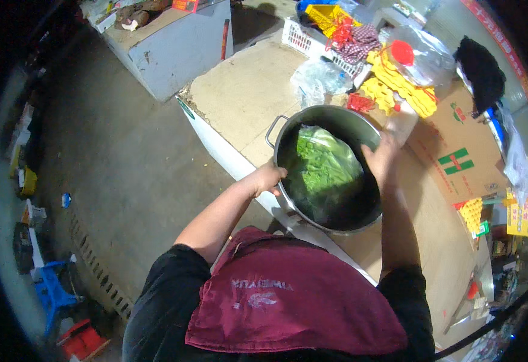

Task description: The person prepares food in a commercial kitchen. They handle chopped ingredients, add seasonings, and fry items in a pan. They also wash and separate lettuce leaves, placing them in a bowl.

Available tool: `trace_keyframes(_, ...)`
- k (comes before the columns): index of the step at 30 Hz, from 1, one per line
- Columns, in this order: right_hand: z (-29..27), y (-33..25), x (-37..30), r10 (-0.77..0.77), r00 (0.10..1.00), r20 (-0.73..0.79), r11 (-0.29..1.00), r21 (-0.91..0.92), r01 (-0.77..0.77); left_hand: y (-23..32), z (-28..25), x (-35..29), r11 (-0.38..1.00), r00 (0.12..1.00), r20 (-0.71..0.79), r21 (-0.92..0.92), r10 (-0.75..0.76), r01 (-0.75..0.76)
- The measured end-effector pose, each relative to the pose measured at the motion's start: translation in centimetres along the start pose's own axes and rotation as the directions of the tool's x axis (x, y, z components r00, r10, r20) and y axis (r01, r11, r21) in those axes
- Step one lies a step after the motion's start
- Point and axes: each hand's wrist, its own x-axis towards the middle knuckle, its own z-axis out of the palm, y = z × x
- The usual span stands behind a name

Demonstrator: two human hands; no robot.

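Note:
A large metal pot [349, 125] with a loop handle on its far left rests at the front edge of the counter. Inside it lies a clear plastic bag of green leafy vegetables [325, 161]. My left hand [268, 179] grips the pot's near left side, its thumb at the rim. On the opposite side, my right hand [383, 160] is closed over the rim with its fingers reaching inside. The bag hides most of the pot's bottom.
Beyond the pot, the tiled counter [233, 90] carries a clear crumpled bag [319, 78], yellow netting [396, 81] and a white crate [300, 37]. A cardboard box [451, 142] stands right. On the floor [131, 145] at left are a blue stool [55, 292] and a red object [83, 339].

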Motion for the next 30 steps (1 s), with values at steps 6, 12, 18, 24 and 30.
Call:
trace_keyframes(6,11.7,-9.5,8.8,-0.059,0.386,0.920,0.859,0.243,-0.450,0.2,0.7,-0.2,0.963,0.960,-0.183,0.203,0.213,-0.176)
trace_keyframes(12,15.5,-8.3,11.6,-0.404,0.090,0.910,0.374,0.254,-0.892,4.2,-2.6,1.7,0.985,0.985,0.056,-0.053,-0.160,0.163)
trace_keyframes(18,0.6,-9.9,7.6,-0.529,0.602,0.598,0.825,0.530,0.198,6.4,-4.0,3.0,0.992,0.990,0.069,0.031,-0.123,0.121)
trace_keyframes(24,-5.6,-8.5,1.5,-0.343,0.784,0.518,0.867,0.496,0.051,5.8,-4.6,5.1,0.989,0.983,0.116,0.036,-0.144,0.141)
trace_keyframes(30,-3.2,-11.7,6.5,-0.367,0.601,0.710,0.929,0.242,0.280,6.1,-4.1,4.7,0.995,0.997,0.018,0.069,-0.072,0.070)
